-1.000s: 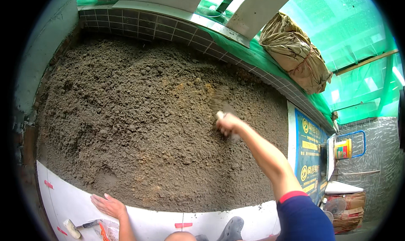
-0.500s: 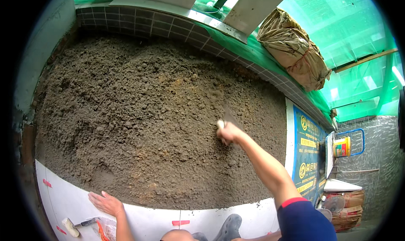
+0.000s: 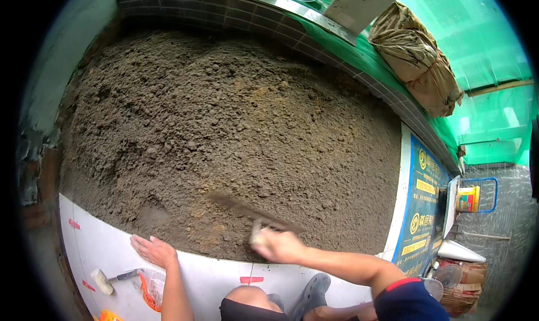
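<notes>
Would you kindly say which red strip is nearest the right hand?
The strip pictured just below the right hand; the visible others lie left of the left hand.

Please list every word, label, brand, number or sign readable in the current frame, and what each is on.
Blue sheet: yellow emblems and larger lettering, wording not copied here; its smaller lines are too small to read.
Yellow bucket: coloured label, too small to read.
Trowel: motion-blurred, no text readable.
</notes>
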Tool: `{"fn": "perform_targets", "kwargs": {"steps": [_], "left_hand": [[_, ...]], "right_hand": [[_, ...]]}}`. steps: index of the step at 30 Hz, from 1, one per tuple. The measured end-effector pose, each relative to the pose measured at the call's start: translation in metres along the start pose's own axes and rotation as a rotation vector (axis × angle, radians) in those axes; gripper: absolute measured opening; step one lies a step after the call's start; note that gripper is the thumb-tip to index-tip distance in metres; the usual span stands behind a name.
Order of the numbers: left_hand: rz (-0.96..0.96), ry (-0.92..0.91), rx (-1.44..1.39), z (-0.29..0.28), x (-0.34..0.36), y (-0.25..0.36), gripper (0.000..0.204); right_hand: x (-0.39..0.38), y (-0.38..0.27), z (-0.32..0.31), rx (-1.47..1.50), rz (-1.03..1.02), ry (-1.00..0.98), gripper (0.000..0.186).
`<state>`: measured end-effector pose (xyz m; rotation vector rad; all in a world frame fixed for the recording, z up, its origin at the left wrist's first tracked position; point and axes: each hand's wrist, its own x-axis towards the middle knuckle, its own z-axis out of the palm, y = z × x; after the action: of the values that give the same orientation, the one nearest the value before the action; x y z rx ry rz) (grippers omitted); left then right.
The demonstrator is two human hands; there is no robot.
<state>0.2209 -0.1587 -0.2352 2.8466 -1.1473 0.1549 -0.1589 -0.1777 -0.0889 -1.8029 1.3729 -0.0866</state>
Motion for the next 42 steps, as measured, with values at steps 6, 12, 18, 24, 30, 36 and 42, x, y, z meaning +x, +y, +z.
{"fn": "perform_targets", "kwargs": {"steps": [6,12,18,24,30,36,42], "left_hand": [[-0.04,0.023,0.018,0.001,0.0,-0.009,0.062],[-0.028,0.04,0.024,-0.002,0.002,-0.006,0.061],[-0.006,0.025,-0.006,0.001,0.001,0.002,0.06],[-0.043,-0.009,0.007,-0.006,0.002,0.002,0.061],[0.013,0.03,-0.071,0.003,-0.002,-0.007,0.061],[0.016,0.045,-0.051,0.005,0.002,-0.016,0.061],[0.015,0.048,-0.061,0.004,0.0,-0.015,0.062]], "right_hand": [[0.102,0.029,-0.007,-0.199,-0.095,0.03,0.031],[0.119,0.064,-0.087,-0.036,0.256,0.243,0.037],[0.143,0.109,-0.147,-0.263,0.408,0.613,0.042],[0.157,-0.038,-0.077,0.075,-0.152,0.373,0.023],[0.243,-0.05,-0.042,0.037,-0.101,0.176,0.033],[0.249,-0.021,-0.098,0.103,0.156,0.225,0.046],[0.241,0.076,-0.173,0.025,0.467,0.602,0.05]]}}
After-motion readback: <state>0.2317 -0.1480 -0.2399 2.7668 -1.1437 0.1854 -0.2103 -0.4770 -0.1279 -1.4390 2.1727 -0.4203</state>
